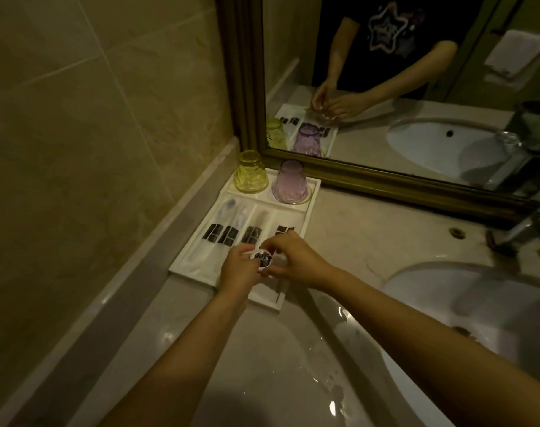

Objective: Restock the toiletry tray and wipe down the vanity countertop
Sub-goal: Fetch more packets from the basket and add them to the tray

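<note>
A white divided toiletry tray [198, 270] lies on the beige vanity countertop [349, 238], in the corner by the mirror. Several clear wrapped packets with dark labels [222, 235] fill its long slots. An upturned yellow cup [251, 171] and an upturned purple cup [290, 181] stand at its far end. My left hand [238, 269] and my right hand [288, 255] meet over the tray's near right slot. Both pinch one small wrapped packet with a dark label [263, 260].
A white basin [466, 300] is sunk into the counter at the right, with a chrome tap [521, 229] behind it. A framed mirror [401, 87] rises at the back and a tiled wall stands at the left. The near counter surface shines wet.
</note>
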Demonstrator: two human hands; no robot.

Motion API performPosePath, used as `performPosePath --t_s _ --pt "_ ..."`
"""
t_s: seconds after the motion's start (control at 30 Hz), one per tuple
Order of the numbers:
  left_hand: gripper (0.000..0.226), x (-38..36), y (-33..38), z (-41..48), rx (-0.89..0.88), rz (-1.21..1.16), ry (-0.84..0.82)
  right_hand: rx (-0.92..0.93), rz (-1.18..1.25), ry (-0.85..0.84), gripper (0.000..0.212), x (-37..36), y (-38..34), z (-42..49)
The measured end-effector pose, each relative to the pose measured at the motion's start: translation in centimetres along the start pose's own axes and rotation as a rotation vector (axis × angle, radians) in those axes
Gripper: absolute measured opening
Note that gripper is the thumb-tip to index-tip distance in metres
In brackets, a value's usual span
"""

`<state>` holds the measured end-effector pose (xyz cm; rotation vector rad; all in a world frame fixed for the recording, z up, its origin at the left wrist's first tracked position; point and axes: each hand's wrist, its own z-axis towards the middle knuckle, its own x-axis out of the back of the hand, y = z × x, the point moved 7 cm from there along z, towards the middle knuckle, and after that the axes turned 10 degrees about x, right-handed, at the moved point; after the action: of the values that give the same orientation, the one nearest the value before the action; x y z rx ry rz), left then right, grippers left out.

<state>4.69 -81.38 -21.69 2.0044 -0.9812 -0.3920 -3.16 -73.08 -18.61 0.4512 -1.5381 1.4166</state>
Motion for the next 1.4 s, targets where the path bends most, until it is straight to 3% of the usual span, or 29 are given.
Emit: performPosePath --t_s 0.17,0.37,0.6,0.87,1.1,1.4 --pt "0.021 0.5 -0.9 -0.3 -0.107 0.248 0.048 -0.06 -0.172 0.09 0.034 -1.0 0.4 -1.8" --pt "0.031 0.7 -0.9 -0.5 -0.274 0.526 0.126 -0.161 -0.364 0.122 0.042 -2.4 0.8 -2.5" --pt "0.031 1.4 0.6 -1.1 -0.421 0.774 0.208 -0.268 -0.338 0.137 0.055 -2.2 1.1 -2.8" --pt "0.03 -0.1 2.8 -3.5 -0.636 1.155 0.177 -0.385 -0.351 0.151 0.05 0.8 0.9 -5.9" --pt "0.032 -4.8 5.0 -8.4 -0.786 1.107 0.003 -0.544 -0.296 0.085 0.058 5.7 0.8 -12.0" --pt "0.03 -15.7 4.4 -15.4 -0.904 1.02 -0.146 -0.626 -0.234 0.211 0.059 13.4 0.0 -23.6"
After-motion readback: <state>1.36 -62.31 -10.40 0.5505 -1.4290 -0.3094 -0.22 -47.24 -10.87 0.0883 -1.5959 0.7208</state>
